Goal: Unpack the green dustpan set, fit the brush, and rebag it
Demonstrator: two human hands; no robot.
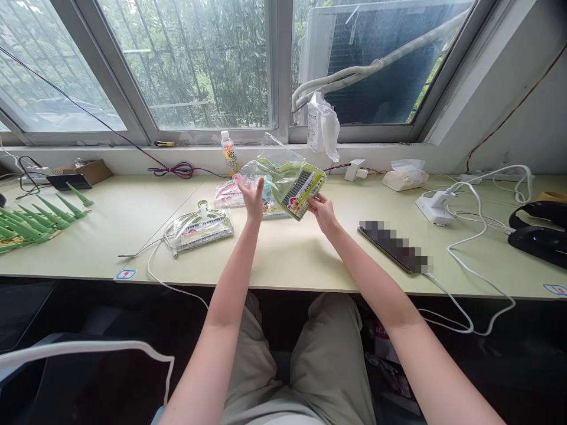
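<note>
While I look on through the head view, the green brush set [297, 186] is up over the desk [310, 260], tilted, its lower right corner pinched by the right hand [324, 213]. The left hand [253, 203] has thumb and fingers parted beside the clear wrap; I can't tell whether it grips any plastic. With only that corner surely held, I judge the slick wrap could slide and let the set swing or drop. The loose film might also snag the packs underneath and drag them. The set looks lime green, with dark bristles and a printed label with red pictures. Below and behind lie a pink pack [228, 195] and a blue pack [274, 209], a bottle [228, 154] standing farther back. Leftward, another green pack [204, 227] touches a white cable [149, 262]; a phone [392, 245] lies rightward.
</note>
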